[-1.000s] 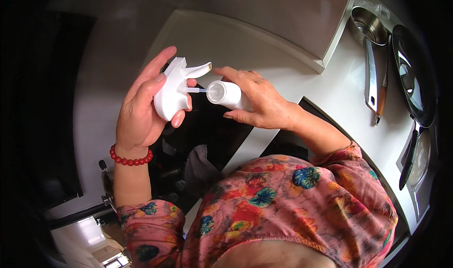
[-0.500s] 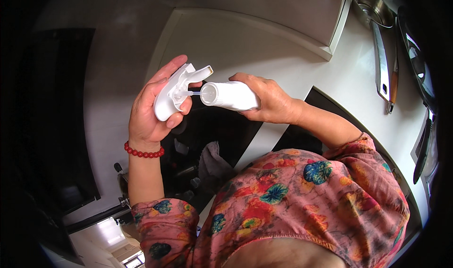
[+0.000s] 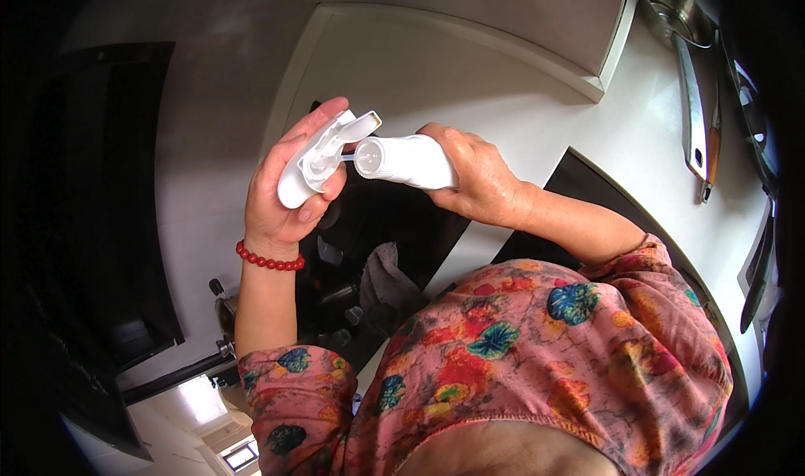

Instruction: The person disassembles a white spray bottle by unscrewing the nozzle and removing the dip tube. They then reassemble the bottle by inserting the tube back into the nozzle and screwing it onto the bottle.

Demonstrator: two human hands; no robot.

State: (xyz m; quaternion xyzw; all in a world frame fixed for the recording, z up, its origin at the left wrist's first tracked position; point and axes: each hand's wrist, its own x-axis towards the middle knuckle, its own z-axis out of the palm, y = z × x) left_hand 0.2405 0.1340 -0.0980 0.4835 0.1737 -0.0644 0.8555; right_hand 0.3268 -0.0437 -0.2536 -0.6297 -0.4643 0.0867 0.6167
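Note:
In my left hand (image 3: 275, 199), fingers curled round its back, is a white trigger spray head (image 3: 300, 177) with its lever sticking out toward the right. A thin, pale dip tube (image 3: 347, 158) runs from the head to the open mouth of a white plastic bottle (image 3: 412, 161). My right hand (image 3: 486, 178) grips this bottle by its far end, tilted on its side with the mouth facing left. Head and bottle are apart, joined only by the tube's line. How far the tube reaches inside the bottle is hard to see.
At the upper right a steel saucepan (image 3: 689, 99) with a long handle hangs or lies against a pale surface, beside dark pans (image 3: 749, 116). Below my hands, a grey cloth (image 3: 386, 279) rests near a dark glossy panel (image 3: 411, 220). A red bead bracelet (image 3: 270, 263) circles my left wrist.
The spray head has shifted slightly right and turned a little in my left hand. The bottle stays close to the same spot, its mouth still at the tube.

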